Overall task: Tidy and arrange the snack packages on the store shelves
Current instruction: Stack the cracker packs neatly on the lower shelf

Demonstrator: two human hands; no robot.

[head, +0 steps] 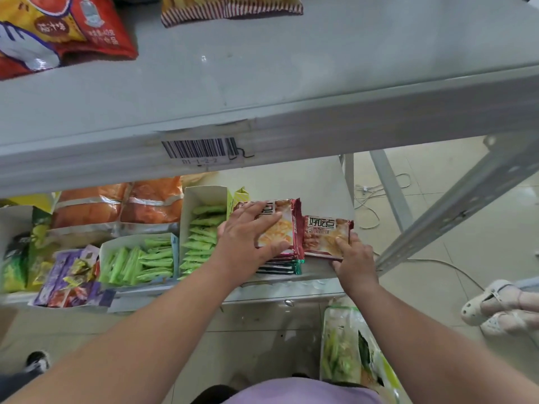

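Both hands work the lower shelf (318, 275): the left hand (250, 240) lies flat, fingers spread, on a stack of glossy red packets (287, 228); the right hand (354, 258) pinches a smaller crinkled red packet (326, 236) beside it, near the shelf's right edge.

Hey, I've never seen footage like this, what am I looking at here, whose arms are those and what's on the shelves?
This is one wide-angle picture from a camera worn on a person's head, looking down at their own bare arms. There is no robot. The left hand lies spread on top of a stack of red snack packets on the lower shelf. The right hand pinches the near edge of a smaller red packet beside that stack. To the left stand open cartons of green sachets, then orange bags behind. The upper shelf carries a barcode label and red chip bags. Someone else's sandalled feet show at the right.
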